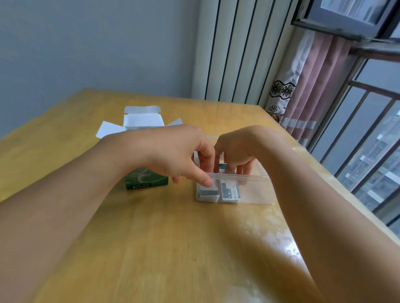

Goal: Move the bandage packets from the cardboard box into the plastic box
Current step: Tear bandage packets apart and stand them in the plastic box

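Note:
A clear plastic box [256, 189] sits on the wooden table in front of me. Two stacks of white bandage packets [218, 191] with dark print lie against its left end. Both hands reach down into the box from above. My left hand [183, 155] has its fingers curled over the left stack, thumb against the near wall. My right hand [235, 150] dips its fingers in beside it, and a dark-edged packet [222, 167] shows between the two hands. Which hand holds it I cannot tell. The green cardboard box [146, 179] stands left of the plastic box, white flaps open, partly behind my left forearm.
The wooden table [168, 241] stretches toward me, glossy on the right. Its right edge runs along a window with metal bars [364, 145]. A pink curtain [314, 87] and a white ribbed radiator [239, 50] stand behind the far right corner.

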### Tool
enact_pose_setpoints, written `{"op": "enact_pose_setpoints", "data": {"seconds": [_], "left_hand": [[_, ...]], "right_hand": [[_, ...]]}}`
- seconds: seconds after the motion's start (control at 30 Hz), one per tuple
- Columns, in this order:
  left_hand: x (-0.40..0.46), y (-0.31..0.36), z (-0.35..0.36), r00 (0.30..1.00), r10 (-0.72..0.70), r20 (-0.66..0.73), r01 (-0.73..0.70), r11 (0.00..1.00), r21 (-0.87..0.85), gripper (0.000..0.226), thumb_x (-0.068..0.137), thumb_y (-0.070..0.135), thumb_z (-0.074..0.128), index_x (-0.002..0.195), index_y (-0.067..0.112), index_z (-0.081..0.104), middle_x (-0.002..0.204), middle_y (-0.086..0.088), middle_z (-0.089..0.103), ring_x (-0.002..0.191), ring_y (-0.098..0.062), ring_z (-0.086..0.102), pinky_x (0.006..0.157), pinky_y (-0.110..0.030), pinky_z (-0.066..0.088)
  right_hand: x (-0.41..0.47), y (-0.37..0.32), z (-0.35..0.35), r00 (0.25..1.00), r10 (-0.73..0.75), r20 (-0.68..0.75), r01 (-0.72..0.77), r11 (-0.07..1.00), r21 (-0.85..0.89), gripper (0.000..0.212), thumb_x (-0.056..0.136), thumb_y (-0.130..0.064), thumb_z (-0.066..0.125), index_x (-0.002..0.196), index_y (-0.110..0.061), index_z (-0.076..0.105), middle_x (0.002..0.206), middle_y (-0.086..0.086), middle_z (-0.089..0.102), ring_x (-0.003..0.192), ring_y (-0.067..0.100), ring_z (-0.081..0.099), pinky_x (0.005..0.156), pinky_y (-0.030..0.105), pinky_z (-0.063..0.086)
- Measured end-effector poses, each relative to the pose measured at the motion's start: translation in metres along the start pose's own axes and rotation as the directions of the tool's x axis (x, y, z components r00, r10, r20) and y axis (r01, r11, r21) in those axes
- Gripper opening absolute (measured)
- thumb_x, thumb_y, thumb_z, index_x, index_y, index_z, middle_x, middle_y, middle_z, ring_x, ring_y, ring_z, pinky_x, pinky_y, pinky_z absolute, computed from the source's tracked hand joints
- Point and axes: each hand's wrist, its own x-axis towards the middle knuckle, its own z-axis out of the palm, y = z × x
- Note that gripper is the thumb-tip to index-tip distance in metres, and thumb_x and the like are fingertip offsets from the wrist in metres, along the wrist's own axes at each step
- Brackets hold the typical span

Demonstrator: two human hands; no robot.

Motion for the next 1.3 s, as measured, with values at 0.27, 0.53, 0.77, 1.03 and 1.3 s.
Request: {"op": "enact_pose_setpoints", "data": {"seconds": [0.27,0.53,0.77,1.03,1.3], "left_hand": [[0.001,-0.002,0.004,0.999,0.032,0.008,-0.032,0.999,0.017,0.011,0.086,0.038,0.077,0.081,0.035,0.067,0.064,0.041,0.058,0.053,-0.003,0.065,0.062,-0.025,0.058],[-0.001,0.001,0.003,1.0,0.024,0.012,-0.024,0.999,0.045,0.01,0.086,0.039,0.076,0.086,0.033,0.068,0.066,0.043,0.057,0.054,-0.003,0.066,0.063,-0.025,0.055],[-0.002,0.0,0.002,1.0,0.016,0.008,-0.016,1.0,-0.018,0.013,0.086,0.036,0.077,0.095,0.029,0.07,0.071,0.036,0.062,0.056,-0.002,0.067,0.062,-0.029,0.06],[-0.021,-0.004,-0.041,0.957,-0.022,-0.288,-0.028,0.985,-0.17,0.008,0.093,0.036,0.066,0.094,0.029,0.071,0.082,0.022,0.069,0.054,-0.005,0.065,0.05,-0.019,0.048],[-0.044,-0.064,-0.066,0.909,-0.318,-0.271,0.376,0.904,0.202,0.007,0.084,0.03,0.079,0.082,0.025,0.075,0.085,0.009,0.074,0.069,-0.006,0.064,0.061,-0.025,0.047]], "right_hand": [[0.001,-0.01,0.005,1.0,0.014,-0.016,-0.015,0.999,-0.046,0.046,0.087,0.003,0.068,0.129,-0.014,0.057,0.098,0.014,0.077,0.073,0.026,0.077,0.086,0.045,0.06],[0.002,-0.014,0.004,1.0,-0.006,-0.009,0.005,0.996,-0.088,0.03,0.084,0.002,0.072,0.084,-0.022,0.054,0.089,0.015,0.078,0.075,0.028,0.077,0.086,0.047,0.059],[-0.007,-0.011,0.0,0.999,-0.039,-0.017,0.038,0.998,-0.041,0.03,0.088,0.004,0.067,0.098,-0.022,0.058,0.108,0.018,0.073,0.079,0.033,0.076,0.082,0.049,0.061],[-0.059,-0.001,-0.028,0.753,-0.223,-0.62,0.47,0.841,0.267,0.02,0.095,-0.006,0.064,0.113,-0.012,0.069,0.097,0.005,0.073,0.072,0.015,0.075,0.066,0.033,0.064],[-0.014,-0.079,0.011,0.546,-0.418,-0.726,0.559,0.827,-0.057,0.004,0.082,-0.025,0.079,0.084,-0.022,0.08,0.072,-0.014,0.069,0.058,-0.011,0.053,0.055,0.006,0.037]]}}
